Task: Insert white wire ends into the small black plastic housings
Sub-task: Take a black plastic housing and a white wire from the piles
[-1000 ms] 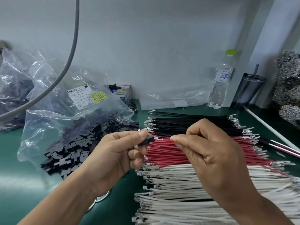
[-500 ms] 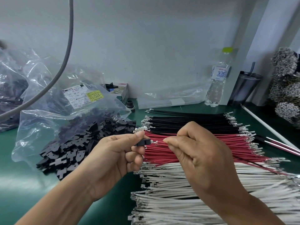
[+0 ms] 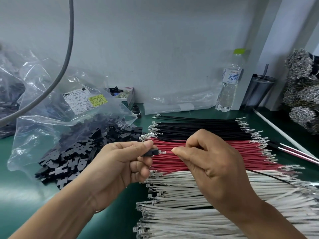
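At nine o'clock on the green bench (image 3: 20, 169) lies a clear bag (image 3: 51, 118) spilling flat black housings (image 3: 77, 157). They look light, rigid and smooth, small enough to slip from a loose pinch, so each is best taken by its flat faces with the open slot left clear. The bag's white label (image 3: 78, 100) shows partly legible print, something like "JS-8001-03" and "70-SM3203000"; a yellow sticker (image 3: 98, 100) beside it is too small to read.

At the centre, the left hand (image 3: 117, 166) pinches one housing (image 3: 150, 153) between thumb and forefinger, slot facing three o'clock. Just beside it, the right hand (image 3: 212, 166) is curled, thumb and forefinger pinching a wire just behind its metal terminal (image 3: 162, 151), whose tip is at the slot or barely apart from it. The wire's colour is hard to tell against the red wires (image 3: 215, 149) behind it; it looks red, not white. Such a wire should be light and limp along its length, its thin crimped terminal easily bent, so the hold belongs close behind the crimp, pushing straight in.

Below, from five to six o'clock, the white wires (image 3: 189, 204) lie in a loose sheaf, terminals pointing to nine o'clock. Black wires (image 3: 198, 126) lie at twelve o'clock.

At two o'clock stands a water bottle (image 3: 228, 83) with a green cap; its label shows mirrored, the large character apparently "水". A dark tumbler (image 3: 259, 90) stands beside it.
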Tool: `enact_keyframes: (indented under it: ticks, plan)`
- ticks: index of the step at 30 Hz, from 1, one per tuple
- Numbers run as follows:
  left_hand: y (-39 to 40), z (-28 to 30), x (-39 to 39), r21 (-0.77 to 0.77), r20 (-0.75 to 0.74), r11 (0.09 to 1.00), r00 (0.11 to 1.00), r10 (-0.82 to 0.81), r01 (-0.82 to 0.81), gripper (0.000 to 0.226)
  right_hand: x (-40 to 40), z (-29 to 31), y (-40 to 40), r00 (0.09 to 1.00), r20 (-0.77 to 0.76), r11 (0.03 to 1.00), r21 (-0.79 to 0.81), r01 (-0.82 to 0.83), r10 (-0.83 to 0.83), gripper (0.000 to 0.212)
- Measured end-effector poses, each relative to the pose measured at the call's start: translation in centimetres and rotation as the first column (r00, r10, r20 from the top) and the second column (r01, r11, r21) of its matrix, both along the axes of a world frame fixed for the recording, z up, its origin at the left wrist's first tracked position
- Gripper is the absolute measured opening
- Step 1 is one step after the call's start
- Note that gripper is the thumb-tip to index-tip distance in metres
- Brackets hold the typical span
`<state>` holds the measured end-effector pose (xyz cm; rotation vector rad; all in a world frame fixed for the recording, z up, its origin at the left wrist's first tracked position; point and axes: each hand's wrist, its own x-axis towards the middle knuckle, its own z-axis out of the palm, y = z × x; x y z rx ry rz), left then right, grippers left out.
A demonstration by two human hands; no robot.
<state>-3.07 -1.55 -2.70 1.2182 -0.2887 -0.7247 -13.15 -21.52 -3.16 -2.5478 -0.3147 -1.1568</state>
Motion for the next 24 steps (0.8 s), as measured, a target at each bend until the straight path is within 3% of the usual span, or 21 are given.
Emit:
enact_keyframes:
  ticks: [3, 8, 10, 12, 16, 17, 19, 22, 24]
  plan:
    - [0.0, 0.1, 0.0, -0.035, -0.018, 0.999, 1.0, -0.012, 0.011, 0.028, 0.0, -0.3, -0.2, 0.998, 0.06, 1.0, 0.002, -0.02, 0.019, 0.013]
    - [-0.3, 0.0, -0.2, -0.096, -0.03, 0.995, 0.999, 0.035, -0.038, 0.029, 0.1, -1.0, 0.9, 0.995, 0.017, 0.936, 0.338, -0.095, 0.095, 0.018]
    - [-0.1, 0.0, -0.1, -0.058, -0.021, 0.998, 0.999, 0.029, -0.03, 0.03, 0.2, -1.0, 0.7, 0.993, -0.025, 0.914, 0.394, -0.095, 0.114, 0.015]
    - [-0.1, -0.1, -0.1, -0.008, 0.0, 1.0, 1.0, 0.0, 0.0, 0.03, 0.2, -0.9, 0.5, 0.99, -0.067, 0.916, 0.392, -0.085, 0.121, 0.013]
    - [-0.3, 0.0, -0.5, 0.015, 0.02, 1.0, 1.0, -0.003, 0.003, 0.034, 0.1, -0.7, 1.1, 0.998, -0.033, 0.989, 0.14, -0.051, 0.056, 0.016]
    - [-0.3, 0.1, -0.6, 0.011, 0.041, 1.0, 0.999, 0.008, -0.008, 0.035, 0.1, -0.7, 1.1, 0.998, -0.034, 0.99, 0.138, -0.04, 0.045, 0.017]
    - [-0.4, 0.4, -0.8, 0.038, 0.201, 0.997, 0.978, 0.053, -0.062, 0.036, 0.1, -0.5, 0.9, 0.998, -0.054, 0.981, 0.194, -0.027, 0.038, 0.015]
    - [-0.3, 0.5, -1.0, 0.108, 0.552, 0.978, 0.829, 0.09, -0.179, 0.033, 0.1, -0.3, 0.3, 0.994, -0.101, 0.967, 0.253, -0.007, 0.033, 0.011]
    - [-0.3, 0.3, -1.1, 0.143, 0.657, 0.97, 0.752, 0.056, -0.197, 0.022, 0.0, -0.2, 0.0, 0.993, -0.108, 0.969, 0.246, -0.011, 0.038, 0.01]
